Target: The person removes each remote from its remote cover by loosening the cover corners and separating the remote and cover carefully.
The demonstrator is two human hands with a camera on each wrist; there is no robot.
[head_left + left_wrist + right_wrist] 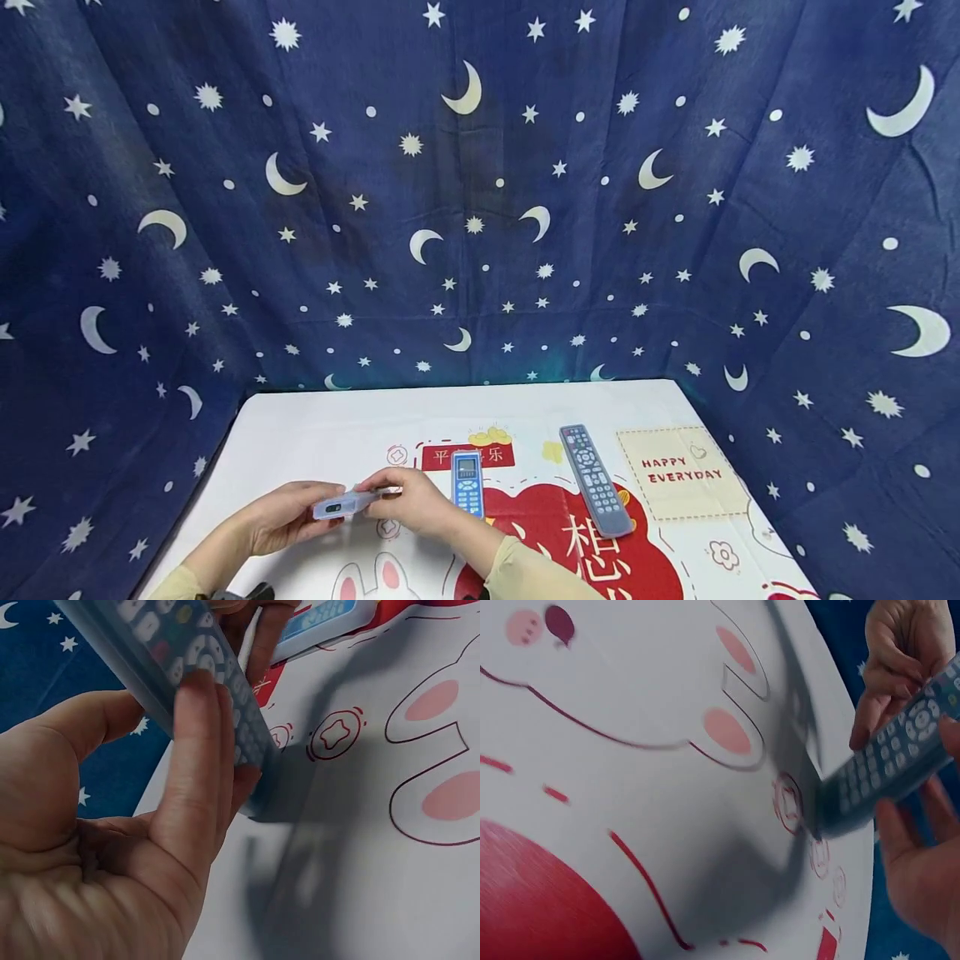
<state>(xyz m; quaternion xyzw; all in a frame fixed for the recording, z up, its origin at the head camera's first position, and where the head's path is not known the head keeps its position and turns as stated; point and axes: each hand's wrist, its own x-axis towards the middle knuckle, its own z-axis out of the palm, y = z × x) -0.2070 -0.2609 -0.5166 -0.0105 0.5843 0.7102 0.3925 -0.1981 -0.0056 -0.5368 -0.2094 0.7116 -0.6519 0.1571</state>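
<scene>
Both hands hold a grey-blue remote control (347,503) above the left part of the table, its far-side end facing me in the head view. My left hand (288,512) grips it between thumb and fingers; in the left wrist view the fingers (196,742) lie across the button face of the remote control (251,735). My right hand (416,500) pinches the other part. From the right wrist view, the remote control (889,757) tilts with its lower end near the cloth, the right hand (926,889) at one edge and the left hand (907,656) opposite.
A small blue-and-white remote control (468,471) lies just beyond the right forearm, which partly overlaps it. Farther right a long grey remote control (596,482) lies at a slant. The printed white tablecloth (315,425) meets a dark blue star-patterned curtain (480,250) behind and at both sides.
</scene>
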